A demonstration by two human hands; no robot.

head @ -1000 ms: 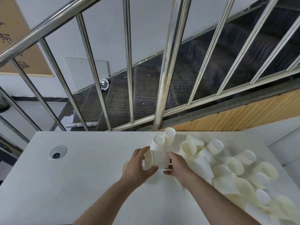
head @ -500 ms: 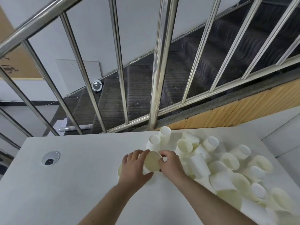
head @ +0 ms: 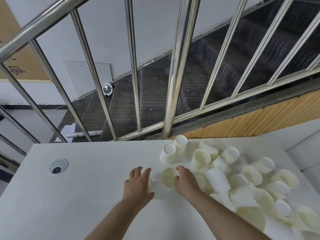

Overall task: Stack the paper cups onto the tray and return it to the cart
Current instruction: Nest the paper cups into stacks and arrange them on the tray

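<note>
right hand [head: 186, 182] has the grip here: fingers and thumb curled round the rim of one paper cup [head: 168, 178], which is tipped so its open mouth faces up toward the camera. nothing visible inside it, just the pale cream lining. left hand [head: 138, 185] is palm down with fingers spread over a second cup [head: 150, 182] standing on the desk [head: 90, 187]; only a sliver of that cup's rim peeks out past the fingers, so whether the hand actually clamps it or just rests on top i cannot tell.

the loose cups [head: 251, 184] are heaped on the right side of the desk, just beside the right hand. some lie on their sides with mouths showing, some sit upside down with flat white bottoms up, a few overlap. two upside-down cups [head: 174, 150] stand near the far edge, touching each other. all the ones with visible mouths look empty.

material wise: thin matte paper, white outside, yellowish cream inside, tapered cone shape with a rolled rim. the desk is smooth flat white with a round grey cable grommet [head: 58, 166] off to the left. behind it a shiny steel railing [head: 174, 70] of round tubes, and dark ribbed carpet on the stairs [head: 152, 94] beyond.
</note>
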